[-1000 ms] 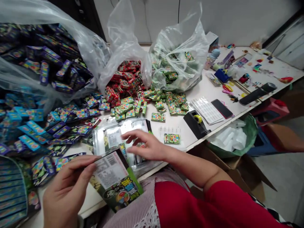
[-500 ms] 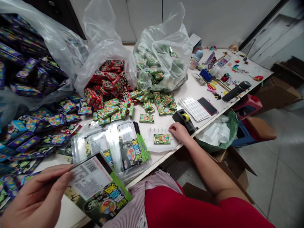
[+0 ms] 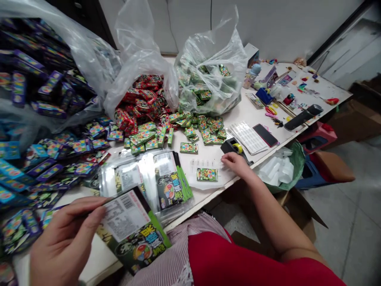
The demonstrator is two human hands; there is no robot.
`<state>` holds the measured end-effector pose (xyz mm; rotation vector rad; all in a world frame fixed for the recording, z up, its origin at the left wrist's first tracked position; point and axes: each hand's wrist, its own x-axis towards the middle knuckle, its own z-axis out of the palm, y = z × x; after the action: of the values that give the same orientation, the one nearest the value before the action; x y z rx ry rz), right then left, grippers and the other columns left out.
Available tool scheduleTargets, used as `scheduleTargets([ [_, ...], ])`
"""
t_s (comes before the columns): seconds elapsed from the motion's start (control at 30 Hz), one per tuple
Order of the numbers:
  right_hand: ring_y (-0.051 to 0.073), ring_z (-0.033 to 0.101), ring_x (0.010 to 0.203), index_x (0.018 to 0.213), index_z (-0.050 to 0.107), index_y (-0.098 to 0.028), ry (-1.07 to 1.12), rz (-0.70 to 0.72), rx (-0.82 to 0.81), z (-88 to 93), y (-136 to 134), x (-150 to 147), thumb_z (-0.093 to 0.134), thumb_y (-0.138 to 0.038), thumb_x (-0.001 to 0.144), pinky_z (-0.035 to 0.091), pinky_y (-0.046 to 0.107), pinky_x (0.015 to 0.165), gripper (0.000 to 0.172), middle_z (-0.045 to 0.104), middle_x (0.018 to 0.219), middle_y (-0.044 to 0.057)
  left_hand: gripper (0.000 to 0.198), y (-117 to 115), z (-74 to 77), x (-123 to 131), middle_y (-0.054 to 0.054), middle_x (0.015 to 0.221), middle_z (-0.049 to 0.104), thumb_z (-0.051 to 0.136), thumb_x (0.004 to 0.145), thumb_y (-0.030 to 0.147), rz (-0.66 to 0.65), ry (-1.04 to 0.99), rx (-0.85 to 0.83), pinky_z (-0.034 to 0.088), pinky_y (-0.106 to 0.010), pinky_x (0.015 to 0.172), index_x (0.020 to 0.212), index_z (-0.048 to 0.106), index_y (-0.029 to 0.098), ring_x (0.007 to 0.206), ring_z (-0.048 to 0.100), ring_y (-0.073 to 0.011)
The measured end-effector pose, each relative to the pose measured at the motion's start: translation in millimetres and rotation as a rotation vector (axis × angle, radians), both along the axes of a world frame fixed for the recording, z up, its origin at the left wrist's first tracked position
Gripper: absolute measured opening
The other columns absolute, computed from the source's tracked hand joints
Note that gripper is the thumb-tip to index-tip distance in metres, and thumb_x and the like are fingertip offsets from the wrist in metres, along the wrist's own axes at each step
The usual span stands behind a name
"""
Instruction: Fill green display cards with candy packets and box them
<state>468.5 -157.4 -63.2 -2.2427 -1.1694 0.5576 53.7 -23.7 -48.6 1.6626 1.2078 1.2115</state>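
Observation:
My left hand [image 3: 67, 238] pinches a flat black-and-green printed packet [image 3: 135, 232] by its corner, between thumb and fingers, with the barcode label facing up. My right hand [image 3: 236, 163] is at the table's front edge, its thumb and fingertips pressed together at the right end of a pale sticker strip [image 3: 193, 178]. Whatever is between those fingertips is too small to make out. On the strip lie a row of small clear round stickers [image 3: 203, 163] and one small green box [image 3: 207, 174]. Another green box [image 3: 189, 147] lies just behind it.
Printed packets in clear sleeves [image 3: 168, 186] are stacked before me. Purple boxes [image 3: 80, 147], red boxes [image 3: 145, 101] and a bag of green ones [image 3: 211, 79] spread behind. A tape dispenser [image 3: 230, 146], label sheets [image 3: 248, 137] and phone [image 3: 264, 135] stand right. Below hangs a green bin bag [image 3: 297, 163].
The view has shifted slightly, so the table things appear farther right. My left hand still holds the packet, and my right hand stays pinched by the strip's end.

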Motion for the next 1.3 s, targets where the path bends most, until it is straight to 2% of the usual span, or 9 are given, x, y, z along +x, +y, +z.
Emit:
scheduleTargets([
  [0.1,0.016,0.056,0.076,0.078,0.061,-0.017,0.241,0.156,0.211,33.2,27.1,-29.9,0.061,-0.038,0.08,0.045,0.03,0.071,0.022,0.061,0.081,0.004,0.013,-12.8,15.6,11.1,0.0,0.091,0.067,0.073,0.073,0.026,-0.068,-0.055,-0.027,0.051,-0.03,0.074,0.084,0.066,0.024,0.086,0.062,-0.018],
  [0.2,0.014,0.056,0.076,0.077,0.061,-0.017,0.574,0.553,0.293,72.2,65.3,-90.4,0.064,-0.035,0.08,0.045,0.028,0.073,0.019,0.061,0.082,0.002,0.009,-18.4,22.1,16.6,0.0,0.086,0.064,0.069,0.077,0.024,-0.12,-0.064,0.023,0.05,-0.027,0.073,0.084,0.063,0.021,0.083,0.061,-0.0154],
  [0.3,0.013,0.056,0.077,0.076,0.062,-0.016,0.595,0.906,0.244,102.2,99.3,-155.1,0.063,-0.029,0.082,0.044,0.028,0.074,0.015,0.062,0.08,0.002,0.006,-21.1,23.3,13.4,-0.001,0.084,0.062,0.066,0.082,0.022,-0.162,-0.069,0.071,0.049,-0.026,0.072,0.085,0.061,0.02,0.081,0.06,-0.0141],
  [0.4,0.013,0.055,0.076,0.076,0.063,-0.016,0.467,1.077,0.149,114.8,124.4,-199.4,0.063,-0.025,0.083,0.043,0.028,0.073,0.011,0.062,0.078,0.002,0.004,-24.7,24.4,7.0,-0.001,0.085,0.06,0.062,0.085,0.02,-0.195,-0.069,0.081,0.048,-0.026,0.073,0.088,0.06,0.02,0.083,0.059,-0.0139],
  [0.6,0.011,0.051,0.062,0.073,0.061,-0.016,0.356,1.082,-0.131,111.1,144.6,-225.0,0.06,-0.023,0.083,0.039,0.025,0.059,0.012,0.061,0.067,0.0,0.004,-29.2,22.2,-0.4,-0.002,0.089,0.059,0.055,0.09,0.019,-0.224,-0.12,0.051,0.045,-0.027,0.076,0.092,0.058,0.02,0.086,0.057,-0.0139],
  [0.77,0.011,0.052,0.063,0.071,0.061,-0.016,0.282,1.045,-0.121,109.7,144.6,-228.8,0.061,-0.023,0.082,0.037,0.024,0.058,0.013,0.062,0.067,0.0,0.004,-27.2,17.9,-0.7,-0.002,0.088,0.058,0.056,0.09,0.022,-0.24,-0.127,0.044,0.044,-0.028,0.075,0.093,0.057,0.02,0.086,0.055,-0.014],
  [1.03,0.01,0.051,0.061,0.071,0.062,-0.015,0.246,1.033,-0.146,109.8,147.0,-231.7,0.063,-0.023,0.08,0.035,0.024,0.057,0.012,0.061,0.066,0.0,0.01,-27.3,16.7,7.3,0.0,0.082,0.057,0.065,0.084,0.018,-0.168,-0.126,0.104,0.044,-0.026,0.07,0.089,0.056,0.021,0.079,0.055,-0.0123],
  [1.17,0.009,0.046,0.059,0.071,0.061,-0.015,0.393,0.995,-0.217,107.6,151.9,-229.1,0.067,-0.023,0.078,0.034,0.024,0.058,0.011,0.056,0.062,-0.003,0.012,-26.5,14.1,7.1,0.001,0.082,0.056,0.064,0.084,0.016,-0.151,-0.121,0.185,0.046,-0.026,0.071,0.09,0.055,0.021,0.079,0.056,-0.0119],
  [1.3,0.007,0.045,0.056,0.076,0.057,-0.015,0.79,0.91,-0.432,94.0,160.4,-227.5,0.07,-0.018,0.074,0.035,0.021,0.056,0.013,0.052,0.061,-0.005,0.021,-27.1,12.2,3.4,0.0,0.087,0.056,0.065,0.082,0.017,-0.11,-0.052,0.242,0.049,-0.027,0.075,0.098,0.053,0.022,0.083,0.058,-0.0132],
])
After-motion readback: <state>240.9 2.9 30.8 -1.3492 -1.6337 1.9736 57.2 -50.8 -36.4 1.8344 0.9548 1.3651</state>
